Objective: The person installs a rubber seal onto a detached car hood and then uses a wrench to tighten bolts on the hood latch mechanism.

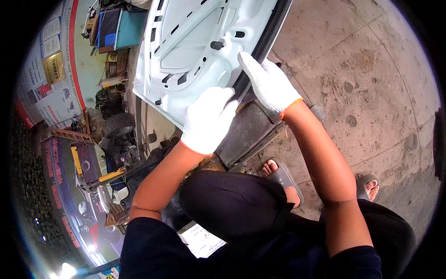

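A white vehicle body panel point(195, 56) with several cut-outs and dark plugs lies tilted in front of me, its inner side up. Along its right edge runs a black rubber strip point(265, 39). My left hand point(207, 122), in a white knitted glove, is at the near corner, with thumb and fingers closed on the strip. Just above and to the right, my gloved right hand point(272, 86) grips the same edge. Its thumb lies along the strip, while its other fingers are partly hidden on the outer side.
Beneath the near corner stands a dark flat-topped box point(246, 125). A tyre point(118, 124), a wooden ladder point(72, 136) and workshop clutter crowd the left. My knee point(232, 195) is close below, beside a white printed carton point(202, 239). Stained concrete floor point(353, 116) spreads to the right.
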`<state>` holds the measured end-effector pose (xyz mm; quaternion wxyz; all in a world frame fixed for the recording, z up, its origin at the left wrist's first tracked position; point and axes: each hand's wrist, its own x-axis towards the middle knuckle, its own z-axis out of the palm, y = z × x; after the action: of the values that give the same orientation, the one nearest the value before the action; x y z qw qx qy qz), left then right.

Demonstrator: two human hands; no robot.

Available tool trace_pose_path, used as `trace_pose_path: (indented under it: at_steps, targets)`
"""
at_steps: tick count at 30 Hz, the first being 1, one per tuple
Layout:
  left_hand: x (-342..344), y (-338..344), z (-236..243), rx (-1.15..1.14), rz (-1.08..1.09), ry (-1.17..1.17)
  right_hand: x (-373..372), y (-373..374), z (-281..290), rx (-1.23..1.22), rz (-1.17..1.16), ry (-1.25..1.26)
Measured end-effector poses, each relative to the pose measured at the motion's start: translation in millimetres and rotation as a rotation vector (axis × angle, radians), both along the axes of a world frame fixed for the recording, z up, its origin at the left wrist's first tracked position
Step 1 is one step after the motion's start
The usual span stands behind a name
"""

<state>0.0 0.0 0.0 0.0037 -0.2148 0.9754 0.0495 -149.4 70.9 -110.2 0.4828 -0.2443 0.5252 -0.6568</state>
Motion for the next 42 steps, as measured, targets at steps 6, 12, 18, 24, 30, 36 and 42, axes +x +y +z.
trace_pose_path:
  at_steps: [6,12,18,24,30,36,42]
  targets:
    - [-3.1,6.2,-6.3,0.149,0.428,0.121,-0.8,1.5,-5.5,-0.102,0.044,-0.108]
    - [2.9,-6.4,-11.3,0.434,0.669,0.216,-3.9,9.1,-4.1,-0.076,0.067,-0.127]
    - [2.2,-0.6,-6.9,0.428,0.62,0.16,-7.9,9.6,0.3,-0.091,0.081,-0.099]
    - [5.3,9.2,-6.4,0.307,0.514,0.087,-17.0,16.6,10.9,0.013,0.145,-0.001]
    - [1.8,18.7,-6.7,0.227,0.46,0.058,6.6,6.5,-0.5,-0.1,-0.011,-0.075]
    - [-20.4,-43.6,14.1,0.677,0.501,-0.18,25.8,-1.7,-22.6,-0.143,0.015,-0.113]
    - [-50.8,-84.3,8.2,0.961,0.533,-0.46,2.9,8.0,-8.6,-0.108,0.251,-0.309]
